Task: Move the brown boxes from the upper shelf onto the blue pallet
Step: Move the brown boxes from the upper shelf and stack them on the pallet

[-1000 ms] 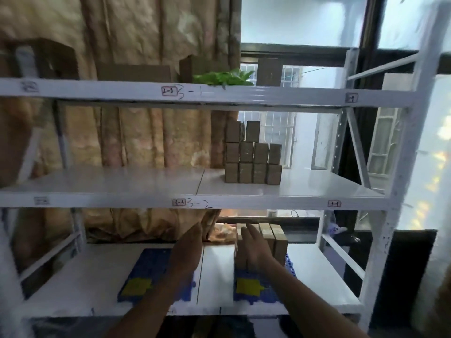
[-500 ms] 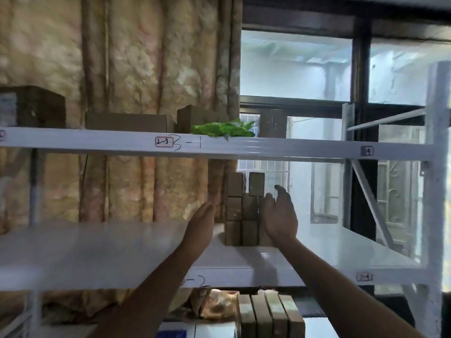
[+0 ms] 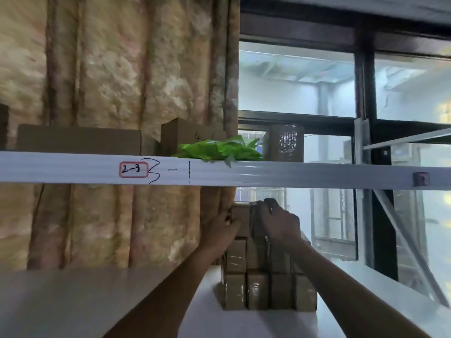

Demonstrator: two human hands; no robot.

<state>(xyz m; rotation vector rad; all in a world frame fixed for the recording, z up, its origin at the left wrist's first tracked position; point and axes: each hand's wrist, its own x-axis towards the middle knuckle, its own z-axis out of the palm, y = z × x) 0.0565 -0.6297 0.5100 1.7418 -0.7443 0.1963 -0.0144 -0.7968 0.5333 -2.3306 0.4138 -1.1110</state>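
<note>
Both hands have closed the gap to the stack of brown boxes [image 3: 266, 284] since half a second ago, when they hung open just short of it. The left hand [image 3: 219, 228] presses flat-fingered against the left face of the stack's top-left box [image 3: 240, 215]. The right hand [image 3: 278, 222] curls over the top of the neighbouring top box [image 3: 256, 223], fingers hooked on it. Both forearms reach up from below. The stack stands on the white shelf [image 3: 97, 301], under the labelled beam [image 3: 219, 172].
</note>
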